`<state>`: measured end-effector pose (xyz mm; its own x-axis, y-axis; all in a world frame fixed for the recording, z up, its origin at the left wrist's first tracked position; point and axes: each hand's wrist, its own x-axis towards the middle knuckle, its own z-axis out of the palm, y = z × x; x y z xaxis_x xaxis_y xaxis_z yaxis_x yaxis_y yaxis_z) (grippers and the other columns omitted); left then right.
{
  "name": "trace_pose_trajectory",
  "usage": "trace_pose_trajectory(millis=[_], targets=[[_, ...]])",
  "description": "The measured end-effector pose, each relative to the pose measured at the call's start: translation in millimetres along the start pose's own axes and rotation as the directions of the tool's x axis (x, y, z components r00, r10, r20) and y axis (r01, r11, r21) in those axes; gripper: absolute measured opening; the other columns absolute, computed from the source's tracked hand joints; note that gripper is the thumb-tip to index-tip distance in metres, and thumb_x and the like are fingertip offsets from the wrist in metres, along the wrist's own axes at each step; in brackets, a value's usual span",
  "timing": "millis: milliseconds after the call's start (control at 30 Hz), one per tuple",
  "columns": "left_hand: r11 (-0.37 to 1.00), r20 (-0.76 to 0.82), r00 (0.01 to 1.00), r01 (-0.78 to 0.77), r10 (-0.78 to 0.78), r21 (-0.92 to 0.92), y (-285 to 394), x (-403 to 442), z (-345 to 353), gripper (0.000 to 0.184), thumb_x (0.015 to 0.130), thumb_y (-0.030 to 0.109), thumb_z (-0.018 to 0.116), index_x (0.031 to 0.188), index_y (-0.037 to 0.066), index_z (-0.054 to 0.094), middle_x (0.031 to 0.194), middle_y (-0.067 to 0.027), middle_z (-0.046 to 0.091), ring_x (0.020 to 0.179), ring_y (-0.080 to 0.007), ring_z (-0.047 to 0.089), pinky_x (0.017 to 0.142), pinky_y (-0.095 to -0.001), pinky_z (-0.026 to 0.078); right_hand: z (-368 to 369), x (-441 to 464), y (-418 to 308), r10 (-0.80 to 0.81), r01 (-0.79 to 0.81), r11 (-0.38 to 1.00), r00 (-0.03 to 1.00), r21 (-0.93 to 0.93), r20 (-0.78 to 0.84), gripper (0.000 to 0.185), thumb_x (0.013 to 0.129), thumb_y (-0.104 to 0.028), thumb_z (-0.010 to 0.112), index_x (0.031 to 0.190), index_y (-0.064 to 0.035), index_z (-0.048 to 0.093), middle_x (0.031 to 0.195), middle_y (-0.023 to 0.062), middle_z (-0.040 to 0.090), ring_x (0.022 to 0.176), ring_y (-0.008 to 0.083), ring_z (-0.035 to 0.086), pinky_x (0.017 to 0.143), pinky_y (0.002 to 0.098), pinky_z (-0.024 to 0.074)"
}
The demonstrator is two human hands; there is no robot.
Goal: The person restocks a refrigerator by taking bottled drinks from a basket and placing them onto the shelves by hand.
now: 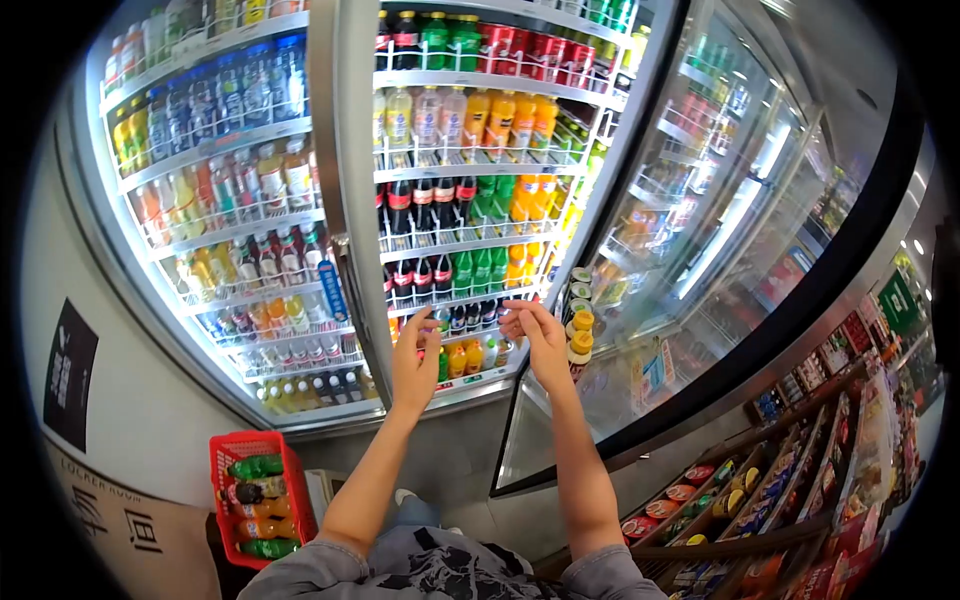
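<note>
My left hand (412, 368) is raised in front of the lower shelves of the open drinks fridge, its fingers loosely curved and holding nothing. Level with it, my right hand (540, 342) has its fingers bent and apart, with nothing visible in them. Between and beyond the hands stand rows of bottles: dark cola bottles (423, 279), green bottles (481, 270) and orange drink bottles (523, 262). Orange bottles (465, 358) fill part of the bottom shelf. Just right of my right hand is a column of bottles with yellow caps (580, 335).
The glass door (650, 370) of the fridge swings out on the right. To the left is another lit fridge section (225, 215) with bottles. A red basket (222, 500) of bottles stands at lower left. Snack shelves (740, 490) run along the lower right.
</note>
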<state>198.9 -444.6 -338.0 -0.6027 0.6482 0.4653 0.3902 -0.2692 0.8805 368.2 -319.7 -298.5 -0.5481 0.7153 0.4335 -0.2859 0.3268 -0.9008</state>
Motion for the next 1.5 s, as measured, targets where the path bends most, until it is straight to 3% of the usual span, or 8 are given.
trace_pose_trajectory(millis=[167, 333, 767, 1033, 1067, 1100, 1233, 1500], targets=[[0.998, -0.118, 0.993, 0.008, -0.014, -0.059, -3.1, -1.4, -44.9, 0.037, 0.096, 0.011, 0.056, 0.132, 0.002, 0.054, 0.104, -0.0086, 0.065, 0.085, -0.0136, 0.060, 0.078, -0.0279, 0.050, 58.0, 20.7, 12.6, -0.017, 0.014, 0.999, 0.996, 0.035, 0.087, 0.029, 0.103, -0.019, 0.046, 0.117, 0.0003, 0.063, 0.096, 0.0067, 0.068, 0.085, 0.0102, 0.061, 0.074, 0.0237, 0.0475], [0.994, -0.209, 0.978, 0.025, -0.004, 0.102, -15.5, -7.4, -120.3, 0.039, 0.097, 0.015, 0.056, 0.135, 0.006, 0.053, 0.109, -0.0081, 0.064, 0.089, -0.0113, 0.060, 0.082, -0.0278, 0.048, 138.3, 40.7, 23.1, 0.017, -0.044, 0.994, 0.964, 0.098, 0.264, 0.028, 0.103, -0.018, 0.046, 0.115, 0.0005, 0.063, 0.095, 0.0070, 0.068, 0.082, 0.0100, 0.061, 0.071, 0.0232, 0.0477], [0.965, -0.591, 0.806, 0.172, -0.022, 0.198, -30.0, -38.1, -297.6, 0.034, 0.095, 0.011, 0.057, 0.129, 0.004, 0.056, 0.104, -0.0095, 0.065, 0.083, -0.0158, 0.062, 0.075, -0.0289, 0.050, 279.8, 104.9, 58.1, 0.054, -0.088, 0.995, 0.874, 0.048, 0.482, 0.032, 0.101, -0.025, 0.049, 0.115, -0.0020, 0.064, 0.095, 0.0053, 0.068, 0.082, 0.0101, 0.061, 0.068, 0.0238, 0.0463], [0.948, -0.698, 0.714, 0.259, -0.058, 0.186, -64.3, -67.9, -365.7, 0.034, 0.096, 0.012, 0.056, 0.130, 0.004, 0.055, 0.104, -0.0105, 0.064, 0.087, -0.0183, 0.063, 0.077, -0.0297, 0.051, 383.2, 85.9, 76.6, 0.061, -0.171, 0.982, 0.690, 0.079, 0.722, 0.026, 0.101, -0.018, 0.050, 0.114, -0.0004, 0.064, 0.094, 0.0056, 0.068, 0.080, 0.0092, 0.061, 0.067, 0.0228, 0.0453], [0.939, -0.703, 0.708, 0.284, -0.067, 0.196, -67.7, -72.7, -371.9, 0.034, 0.096, 0.012, 0.056, 0.129, 0.004, 0.054, 0.104, -0.0106, 0.064, 0.086, -0.0184, 0.063, 0.077, -0.0296, 0.051, 399.1, 79.1, 80.8, 0.056, -0.168, 0.983, 0.672, 0.079, 0.738, 0.032, 0.101, -0.025, 0.049, 0.113, 0.0008, 0.063, 0.091, 0.0067, 0.067, 0.081, 0.0111, 0.062, 0.066, 0.0253, 0.0463], [0.939, -0.702, 0.707, 0.295, -0.091, 0.175, -71.0, -78.1, -378.8, 0.035, 0.098, 0.012, 0.055, 0.132, 0.004, 0.053, 0.107, -0.0060, 0.062, 0.085, -0.0086, 0.057, 0.078, -0.0240, 0.047, 415.7, 73.8, 87.9, 0.053, -0.183, 0.979, 0.644, 0.087, 0.763, 0.031, 0.101, -0.024, 0.049, 0.113, 0.0004, 0.063, 0.092, 0.0065, 0.067, 0.080, 0.0110, 0.062, 0.067, 0.0250, 0.0463], [0.927, -0.759, 0.640, 0.345, -0.118, 0.147, -81.1, -101.9, -411.3, 0.032, 0.098, 0.015, 0.055, 0.128, 0.003, 0.056, 0.105, -0.0100, 0.064, 0.085, -0.0152, 0.063, 0.075, -0.0279, 0.051, 479.6, 48.0, 107.6, 0.065, -0.263, 0.961, 0.516, 0.086, 0.854, 0.027, 0.101, -0.019, 0.050, 0.115, -0.0020, 0.065, 0.092, 0.0052, 0.067, 0.082, 0.0097, 0.061, 0.070, 0.0237, 0.0473], [0.902, -0.939, 0.288, 0.428, -0.188, -0.049, -98.6, -148.6, -480.1, 0.033, 0.103, 0.024, 0.047, 0.127, 0.003, 0.056, 0.103, -0.0091, 0.066, 0.090, -0.0146, 0.061, 0.080, -0.0281, 0.048, 604.8, 22.1, 147.5, 0.013, -0.374, 0.926, 0.189, 0.060, 0.982, 0.025, 0.101, -0.019, 0.052, 0.114, -0.0029, 0.065, 0.091, 0.0028, 0.067, 0.081, 0.0083, 0.060, 0.072, 0.0232, 0.0476]])
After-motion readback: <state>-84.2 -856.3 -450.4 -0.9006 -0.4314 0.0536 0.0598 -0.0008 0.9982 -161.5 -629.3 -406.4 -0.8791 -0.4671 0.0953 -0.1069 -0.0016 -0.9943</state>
